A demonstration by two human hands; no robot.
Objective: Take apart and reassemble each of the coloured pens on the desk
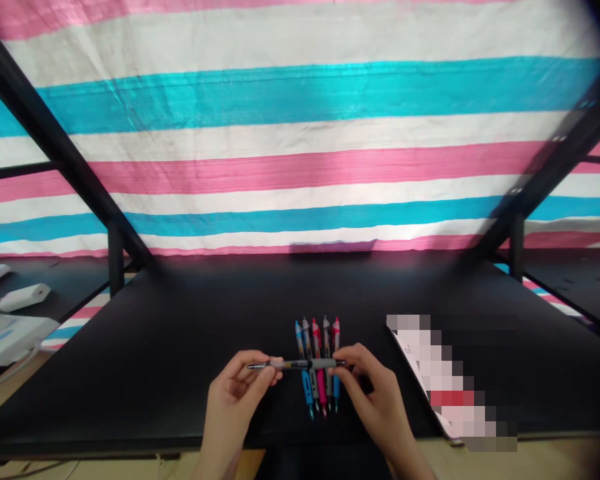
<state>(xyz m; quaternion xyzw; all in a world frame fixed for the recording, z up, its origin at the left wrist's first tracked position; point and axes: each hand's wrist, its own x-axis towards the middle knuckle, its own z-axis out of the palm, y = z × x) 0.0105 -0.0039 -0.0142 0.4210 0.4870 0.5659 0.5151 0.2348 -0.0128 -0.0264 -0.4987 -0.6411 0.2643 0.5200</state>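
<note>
Grey-gripped pen (323, 363), any lettering too small to read; ends pinched by left hand (237, 388) and right hand (374, 383), above five pens (322, 385) on black bench (205, 307); pale flat item (413, 363) rightward, print obscured.

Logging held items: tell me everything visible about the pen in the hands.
The pen is slim, plastic-looking, with a clear barrel, a grey section toward the right hand and dark ends. It's held roughly level, left hand pinching one end, right hand the other, over five pens on the table; contact there unclear.
</note>
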